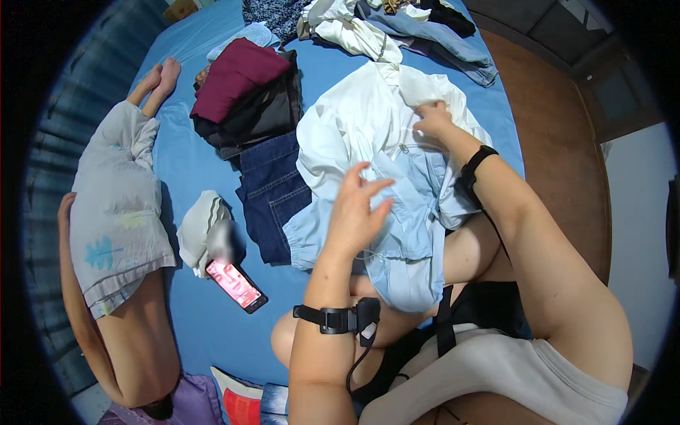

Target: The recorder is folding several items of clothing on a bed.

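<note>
A white and pale-blue zip jacket (368,142) lies spread on the blue bedsheet (184,163) in front of me and drapes over my knee. My right hand (433,120) pinches the white fabric near the jacket's upper part, by the zipper. Raised just above the jacket's pale-blue section, my left hand (356,205) has its fingers spread and holds nothing. Both wrists carry black straps.
A stack of folded dark clothes (248,99) with a maroon piece on top and dark jeans (273,191) lies to the left. Another person (117,212) lies along the bed's left side beside a lit phone (236,285). Loose garments (397,25) pile at the far end.
</note>
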The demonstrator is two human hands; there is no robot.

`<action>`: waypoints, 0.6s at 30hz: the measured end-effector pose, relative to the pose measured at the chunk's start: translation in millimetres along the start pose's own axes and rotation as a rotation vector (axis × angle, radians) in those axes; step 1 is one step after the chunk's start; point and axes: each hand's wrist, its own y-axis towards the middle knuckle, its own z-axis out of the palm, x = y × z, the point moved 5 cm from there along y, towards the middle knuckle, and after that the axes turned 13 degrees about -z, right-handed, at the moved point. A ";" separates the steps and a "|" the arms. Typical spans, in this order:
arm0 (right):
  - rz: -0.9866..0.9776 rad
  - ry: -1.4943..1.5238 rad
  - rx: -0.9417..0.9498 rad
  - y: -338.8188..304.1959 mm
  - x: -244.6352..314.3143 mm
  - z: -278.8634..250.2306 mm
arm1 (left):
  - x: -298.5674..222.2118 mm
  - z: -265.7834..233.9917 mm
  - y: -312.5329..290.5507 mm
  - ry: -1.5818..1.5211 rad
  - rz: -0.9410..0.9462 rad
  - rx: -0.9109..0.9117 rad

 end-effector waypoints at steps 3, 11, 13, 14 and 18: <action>-0.061 0.242 0.326 17.9 -12.9 -1.8 | 22.5 35.2 -13.4 -0.011 -0.058 0.331; -0.220 0.463 0.406 72.9 18.1 -127.8 | 34.4 51.2 -9.5 0.024 -0.269 0.423; -0.447 0.561 -0.029 129.1 -31.8 -188.0 | 35.6 70.5 1.0 -0.021 -0.180 0.394; -0.537 0.715 -0.258 144.7 -37.0 -213.9 | 38.7 72.1 1.9 -0.023 -0.183 0.400; -0.515 0.350 -0.871 138.5 -19.0 -213.6 | 37.9 49.4 5.5 -0.074 -0.304 0.294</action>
